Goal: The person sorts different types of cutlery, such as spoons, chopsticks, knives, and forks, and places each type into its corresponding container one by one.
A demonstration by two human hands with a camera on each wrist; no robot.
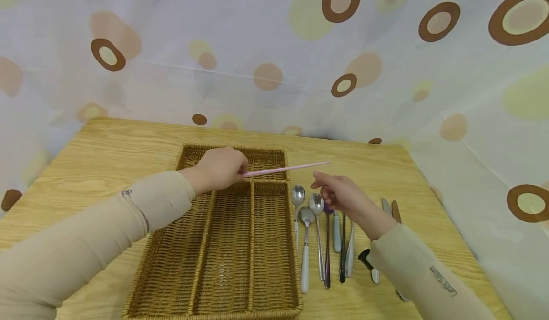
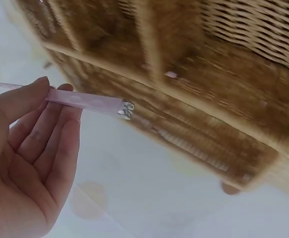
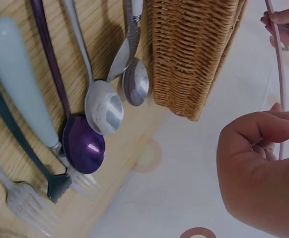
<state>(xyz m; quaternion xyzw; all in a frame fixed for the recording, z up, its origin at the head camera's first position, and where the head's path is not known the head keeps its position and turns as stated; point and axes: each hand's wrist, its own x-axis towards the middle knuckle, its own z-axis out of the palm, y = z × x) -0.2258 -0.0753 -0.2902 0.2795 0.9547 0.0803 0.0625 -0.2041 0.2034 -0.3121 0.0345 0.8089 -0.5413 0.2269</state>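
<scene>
My left hand point(image 1: 220, 167) pinches a pink chopstick point(image 1: 287, 169) between thumb and fingers, above the back compartment of a woven basket point(image 1: 227, 248). In the left wrist view the chopstick's thick end point(image 2: 100, 103) has a silver patterned cap and points toward the basket. Its thin end reaches right, past the basket rim. Just below that tip is my right hand point(image 1: 343, 194), index finger extended and the others loosely bent. In the right wrist view the right hand point(image 3: 253, 148) overlaps the chopstick's line. Beneath it lie spoons, including a purple spoon point(image 3: 84, 144).
Several utensils lie right of the basket, among them a white-handled spoon point(image 1: 306, 248), a fork point(image 3: 28, 203) and a knife point(image 1: 396, 210). Dividers split the basket into long front compartments and a back one. A patterned curtain point(image 1: 266, 48) hangs behind the wooden table point(image 1: 116, 139).
</scene>
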